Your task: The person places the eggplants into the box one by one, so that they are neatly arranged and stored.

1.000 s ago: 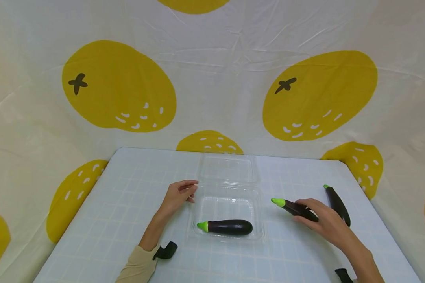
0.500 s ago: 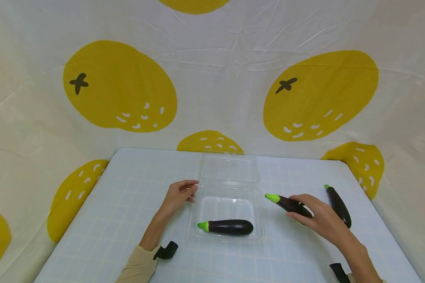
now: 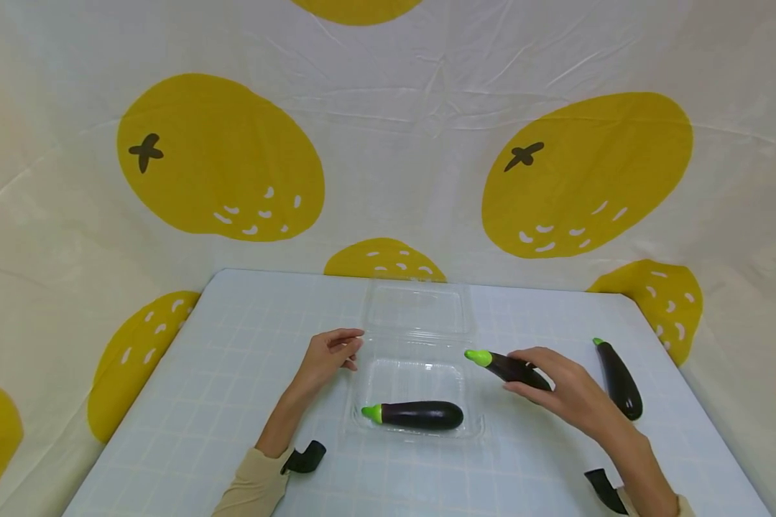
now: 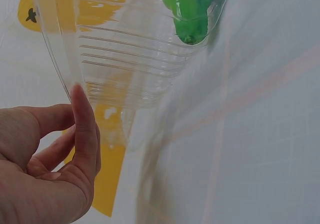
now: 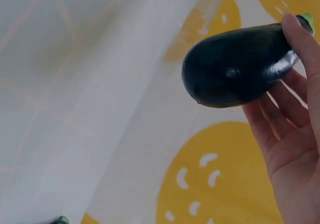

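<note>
My right hand [image 3: 565, 388] grips a dark purple eggplant [image 3: 514, 370] with a bright green stem, fingers and thumb on opposite sides. It hangs just right of a clear plastic clamshell container [image 3: 480, 391], green end pointing left over the rim. In the right wrist view the held eggplant [image 5: 235, 67] shows its rounded end. Lying in the container's near half is a second eggplant [image 3: 420, 415], stem to the left. At the container's left rim, my left hand [image 3: 323, 357] pinches the edge; the left wrist view shows fingertips [image 4: 80, 97] against the clear rim.
A third eggplant [image 3: 619, 379] lies on the table at the right, beyond my right forearm. The container's lid [image 3: 417, 307] is folded back toward the far table edge. Pale checked cloth covers the table [image 3: 168, 431], and a fruit-print curtain [image 3: 401, 158] hangs behind it.
My right hand has carried its eggplant left and slightly up toward the container, uncovering more of the eggplant on the right. My left hand stays at the rim.
</note>
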Demonstrator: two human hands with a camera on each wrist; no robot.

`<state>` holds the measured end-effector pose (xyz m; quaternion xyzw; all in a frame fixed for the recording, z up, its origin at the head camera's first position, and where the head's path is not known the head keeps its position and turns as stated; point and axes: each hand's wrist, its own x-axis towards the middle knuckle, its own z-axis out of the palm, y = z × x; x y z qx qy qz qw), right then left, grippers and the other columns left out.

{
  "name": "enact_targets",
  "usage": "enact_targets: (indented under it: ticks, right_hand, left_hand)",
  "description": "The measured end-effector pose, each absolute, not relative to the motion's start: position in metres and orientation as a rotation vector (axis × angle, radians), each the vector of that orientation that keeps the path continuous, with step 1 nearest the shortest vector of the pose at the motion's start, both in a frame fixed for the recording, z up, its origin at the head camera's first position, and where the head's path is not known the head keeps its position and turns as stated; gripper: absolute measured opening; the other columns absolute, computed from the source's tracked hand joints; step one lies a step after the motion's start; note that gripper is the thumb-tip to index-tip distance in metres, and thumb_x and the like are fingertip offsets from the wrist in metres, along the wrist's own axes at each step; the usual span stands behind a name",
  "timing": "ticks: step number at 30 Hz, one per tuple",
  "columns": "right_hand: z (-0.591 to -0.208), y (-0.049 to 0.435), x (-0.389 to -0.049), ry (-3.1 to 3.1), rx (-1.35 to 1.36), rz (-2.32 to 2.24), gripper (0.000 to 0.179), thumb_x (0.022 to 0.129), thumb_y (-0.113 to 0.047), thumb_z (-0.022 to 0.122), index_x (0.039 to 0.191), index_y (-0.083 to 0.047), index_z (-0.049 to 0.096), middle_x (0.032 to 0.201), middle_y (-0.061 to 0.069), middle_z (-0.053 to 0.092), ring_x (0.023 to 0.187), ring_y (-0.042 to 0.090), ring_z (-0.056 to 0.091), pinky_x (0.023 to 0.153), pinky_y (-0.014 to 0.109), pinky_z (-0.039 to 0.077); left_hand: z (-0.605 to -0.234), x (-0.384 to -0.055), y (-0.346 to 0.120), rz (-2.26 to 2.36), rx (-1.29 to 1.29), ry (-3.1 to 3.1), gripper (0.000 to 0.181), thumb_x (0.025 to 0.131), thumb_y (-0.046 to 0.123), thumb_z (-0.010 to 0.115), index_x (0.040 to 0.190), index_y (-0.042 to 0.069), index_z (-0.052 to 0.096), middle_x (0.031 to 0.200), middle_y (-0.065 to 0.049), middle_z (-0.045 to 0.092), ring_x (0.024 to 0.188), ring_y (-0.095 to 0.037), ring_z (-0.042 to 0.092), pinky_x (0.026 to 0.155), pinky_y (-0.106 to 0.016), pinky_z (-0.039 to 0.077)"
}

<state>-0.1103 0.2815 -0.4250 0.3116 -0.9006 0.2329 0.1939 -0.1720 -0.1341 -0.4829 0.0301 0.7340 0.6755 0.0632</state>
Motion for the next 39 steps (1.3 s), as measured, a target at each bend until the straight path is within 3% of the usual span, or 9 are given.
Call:
enact_targets:
  ticks: [9, 15, 21, 24, 29, 39]
  right_hand:
    - [-0.418, 0.266, -0.114, -2.530, 0.947, 0.686, 0.045, 0.082, -0.035, 0.087, 0.120, -0.016, 0.072, 0.114, -0.004, 0.072, 0.097, 0.015, 0.069, 0.093, 0.004, 0.044]
    - [-0.414, 0.254, -0.119, -2.542, 0.997, 0.695, 0.045, 0.080, -0.031, 0.089, 0.120, -0.016, 0.072, 0.114, -0.006, 0.072, 0.097, 0.013, 0.068, 0.089, 0.011, 0.051]
    - [-0.411, 0.240, -0.124, -2.517, 1.067, 0.709, 0.045, 0.087, -0.045, 0.079, 0.120, -0.015, 0.072, 0.113, -0.006, 0.072, 0.097, 0.012, 0.067, 0.090, 0.008, 0.048]
    - [-0.408, 0.233, -0.126, -2.514, 1.103, 0.710, 0.046, 0.089, -0.048, 0.077, 0.121, -0.015, 0.072, 0.113, -0.006, 0.071, 0.097, 0.011, 0.066, 0.087, 0.016, 0.055]
    - [-0.404, 0.223, -0.129, -2.556, 1.133, 0.713, 0.046, 0.085, -0.038, 0.085, 0.122, -0.014, 0.071, 0.114, -0.005, 0.071, 0.097, 0.009, 0.065, 0.080, 0.030, 0.061]
    - [-0.400, 0.204, -0.139, -2.607, 1.199, 0.677, 0.045, 0.081, -0.029, 0.089, 0.120, -0.013, 0.072, 0.113, -0.005, 0.071, 0.096, 0.008, 0.064, 0.079, 0.029, 0.060]
  left_hand:
    - [-0.485, -0.173, -0.135, 2.033, 0.091, 2.232, 0.033, 0.099, 0.010, 0.070, 0.127, -0.008, 0.067, 0.106, -0.029, 0.067, 0.066, -0.017, 0.062, 0.064, -0.021, 0.059]
    - [-0.484, -0.174, -0.136, 2.031, 0.102, 2.240, 0.033, 0.099, 0.010, 0.070, 0.127, -0.007, 0.067, 0.106, -0.029, 0.067, 0.067, -0.018, 0.062, 0.064, -0.021, 0.059]
    - [-0.483, -0.175, -0.135, 2.031, 0.106, 2.244, 0.033, 0.099, 0.010, 0.070, 0.127, -0.008, 0.067, 0.105, -0.029, 0.067, 0.065, -0.017, 0.062, 0.064, -0.021, 0.059]
    - [-0.483, -0.175, -0.136, 2.036, 0.095, 2.234, 0.032, 0.099, 0.008, 0.069, 0.127, -0.008, 0.067, 0.105, -0.029, 0.067, 0.064, -0.016, 0.063, 0.064, -0.022, 0.059]
    - [-0.483, -0.175, -0.136, 2.062, 0.110, 2.209, 0.032, 0.099, 0.006, 0.068, 0.126, -0.011, 0.066, 0.105, -0.030, 0.066, 0.063, -0.014, 0.063, 0.064, -0.022, 0.059]
    - [-0.482, -0.173, -0.136, 2.051, 0.117, 2.208, 0.032, 0.100, 0.006, 0.068, 0.127, -0.009, 0.066, 0.105, -0.030, 0.066, 0.064, -0.016, 0.063, 0.065, -0.023, 0.060]
